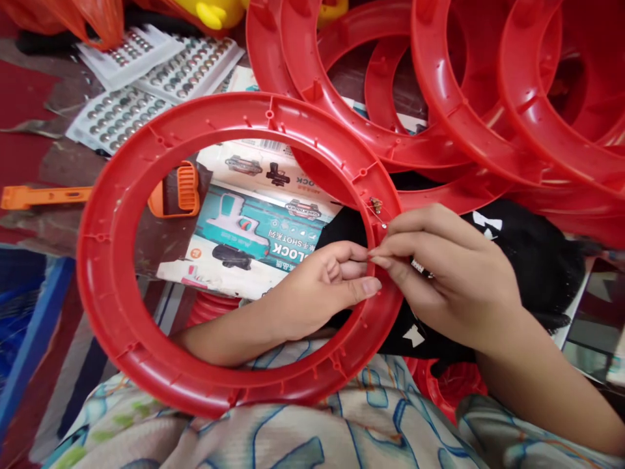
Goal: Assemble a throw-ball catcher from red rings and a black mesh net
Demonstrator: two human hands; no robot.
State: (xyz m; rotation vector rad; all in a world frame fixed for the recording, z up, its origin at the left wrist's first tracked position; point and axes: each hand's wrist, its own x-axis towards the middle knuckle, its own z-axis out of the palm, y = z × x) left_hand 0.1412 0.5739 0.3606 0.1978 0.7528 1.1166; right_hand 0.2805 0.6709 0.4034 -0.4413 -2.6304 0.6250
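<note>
A large red plastic ring (112,260) rests tilted on my lap. My left hand (319,293) reaches up through the ring's hole, its fingers curled and its thumb pressed on the ring's right inner edge. My right hand (449,273) sits just outside that edge with fingertips pinched together, touching the left hand's fingers. A small metal part with thin wires (377,208) sits on the ring just above the fingertips. What the pinch holds is too small to name.
Several more red rings (439,85) are stacked at the upper right. Sheets of button cells (146,85) lie at the upper left. An orange tool (176,189), printed toy packaging (254,228), a black cloth (527,260) and a blue crate edge (29,339) surround the ring.
</note>
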